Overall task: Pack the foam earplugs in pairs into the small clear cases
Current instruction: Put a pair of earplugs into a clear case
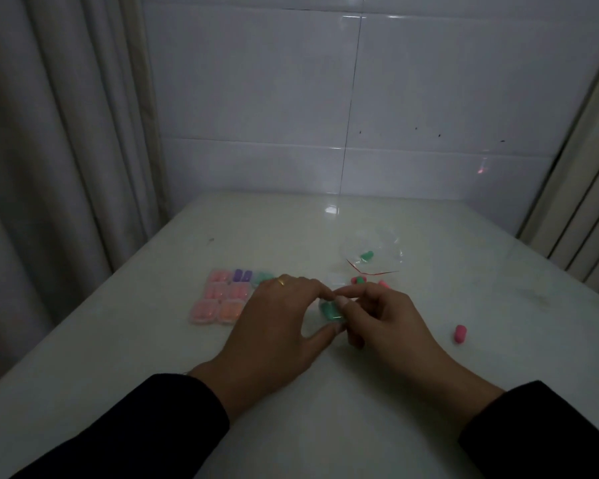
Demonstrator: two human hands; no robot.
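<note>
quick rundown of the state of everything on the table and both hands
left hand: grips the clear case
right hand: pinches the same case
clear case: held between both hands, green earplugs inside
filled cases: lying in a block on the table
plastic bag: lying open, one green earplug inside
pink earplug: loose on the table
empty case: on the table behind the hands

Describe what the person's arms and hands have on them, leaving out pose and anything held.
Both forearms are covered by long dark sleeves, black or near it, ending at the wrists. The left hand is bare apart from a gold-coloured ring on one finger. The right hand is bare, with no ring, watch or glove visible.
</note>
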